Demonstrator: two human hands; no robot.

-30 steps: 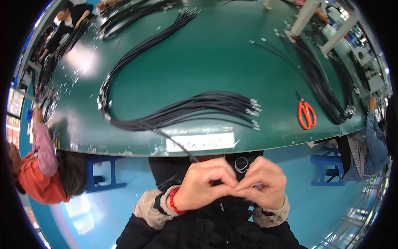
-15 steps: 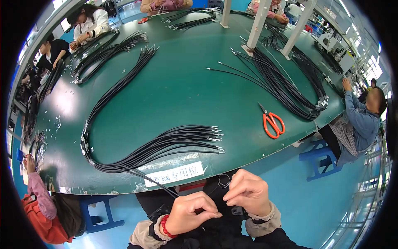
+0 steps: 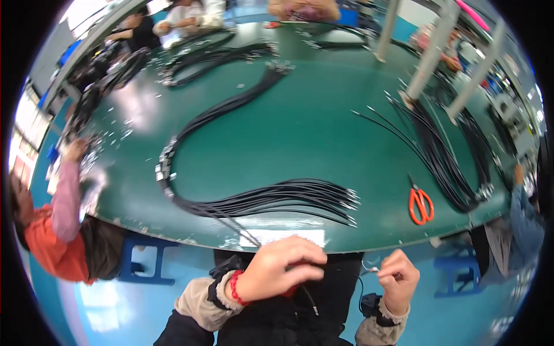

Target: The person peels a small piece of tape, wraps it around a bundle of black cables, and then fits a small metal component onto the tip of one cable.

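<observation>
Green table (image 3: 300, 132) filled most of the view, with blue floor (image 3: 115, 300) below its near edge and grey posts (image 3: 430, 57) rising at the far right. Black cable bundles (image 3: 271, 199) lay across it: one long bundle curved from the far middle round to the near edge, its metal-tipped ends fanned out just in front of you; more bundles (image 3: 444, 155) lay to the right. Orange scissors (image 3: 421, 205) sat near the right edge, apart from the cables. A white label (image 3: 283, 236) was stuck on the near rim. Other people sat at the left side, the right side and the far end.

Your hands were below the table edge, over your lap. Your left hand (image 3: 277, 271) was curled closed, back up, around a single black cable (image 3: 242, 230) that ran from the near bundle down through your fist, its end showing beneath. A red band (image 3: 235, 286) circled that wrist. Your right hand (image 3: 398, 279) was raised in a loose fist, well apart from the left, pinching a small white-tipped piece (image 3: 372, 269) at the fingertips; too small to identify.
</observation>
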